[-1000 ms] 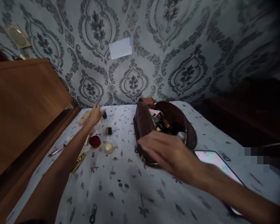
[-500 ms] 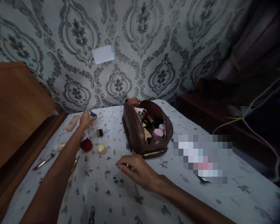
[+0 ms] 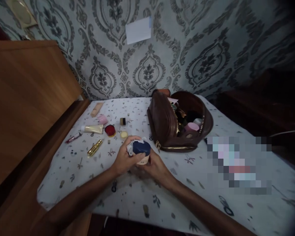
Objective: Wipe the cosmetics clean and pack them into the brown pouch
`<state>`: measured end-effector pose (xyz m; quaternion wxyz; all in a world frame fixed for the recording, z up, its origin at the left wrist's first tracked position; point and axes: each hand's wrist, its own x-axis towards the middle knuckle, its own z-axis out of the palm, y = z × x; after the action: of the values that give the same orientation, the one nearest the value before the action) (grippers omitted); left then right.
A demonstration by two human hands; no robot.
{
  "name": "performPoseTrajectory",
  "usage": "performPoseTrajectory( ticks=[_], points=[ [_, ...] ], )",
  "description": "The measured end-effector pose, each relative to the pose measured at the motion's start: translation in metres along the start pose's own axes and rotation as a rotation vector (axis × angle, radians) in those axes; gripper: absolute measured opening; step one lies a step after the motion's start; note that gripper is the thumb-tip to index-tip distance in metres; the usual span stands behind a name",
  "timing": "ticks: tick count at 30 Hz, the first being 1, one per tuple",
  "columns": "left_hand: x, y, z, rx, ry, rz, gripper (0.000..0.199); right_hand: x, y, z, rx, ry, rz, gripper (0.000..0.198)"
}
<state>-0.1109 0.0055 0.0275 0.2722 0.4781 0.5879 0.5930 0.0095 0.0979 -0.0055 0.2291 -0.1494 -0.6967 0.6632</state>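
Observation:
In front of me both hands meet around a small jar with a dark blue lid (image 3: 141, 148) and a pale body. My left hand (image 3: 125, 159) is closed on it from the left, the thumb across its front. My right hand (image 3: 158, 168) is wrapped round its lower right side, fingers partly hidden. A crumpled white piece, perhaps tissue or cloth (image 3: 130, 148), sits against the jar by the left fingers. Just beyond lie a small cream-coloured round pot (image 3: 124, 134), a red round jar (image 3: 110, 130) and a small black-and-gold jar (image 3: 123, 121).
An open brown cosmetic bag (image 3: 162, 123) full of containers stands right of centre. At left lie a gold tube (image 3: 95, 147), a cream tube (image 3: 93, 128), a pink item (image 3: 102, 119), a peach tube (image 3: 97, 109) and a dark red slim tube (image 3: 73, 138). A blurred patch (image 3: 236, 164) covers something at right.
My left hand has come from the far left to the middle, bringing the blue-lidded jar. My right hand has closed on the jar too. The view has shifted left.

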Motion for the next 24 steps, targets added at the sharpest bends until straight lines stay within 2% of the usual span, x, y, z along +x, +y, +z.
performPoseTrajectory(
  ticks=[4, 6, 10, 13, 16, 21, 24],
  points=[
    [-0.008, -0.015, -0.007, 0.080, 0.003, 0.044, 0.051, -0.004, 0.007, 0.004, 0.049, -0.075, 0.027, 0.055],
    [-0.010, -0.018, -0.009, 0.132, -0.020, 0.071, 0.053, -0.004, 0.011, 0.004, 0.003, -0.045, -0.004, 0.048],
    [-0.010, -0.023, -0.009, 0.169, -0.080, 0.061, 0.063, -0.004, 0.016, 0.001, -0.272, 0.113, -0.135, 0.048],
    [-0.010, -0.027, -0.008, 0.267, -0.085, 0.091, 0.068, -0.007, 0.017, -0.002, -0.465, 0.145, -0.196, 0.054],
    [-0.010, -0.031, -0.008, 0.389, -0.094, 0.181, 0.063, -0.010, 0.015, -0.003, -0.612, 0.138, -0.173, 0.057],
    [-0.010, -0.025, -0.005, 0.584, -0.150, 0.373, 0.049, -0.013, 0.007, -0.001, -0.817, 0.145, -0.036, 0.032],
    [-0.009, -0.021, -0.002, 0.667, -0.177, 0.527, 0.039, -0.012, 0.005, 0.001, -0.854, 0.161, -0.010, 0.026]
  ],
)
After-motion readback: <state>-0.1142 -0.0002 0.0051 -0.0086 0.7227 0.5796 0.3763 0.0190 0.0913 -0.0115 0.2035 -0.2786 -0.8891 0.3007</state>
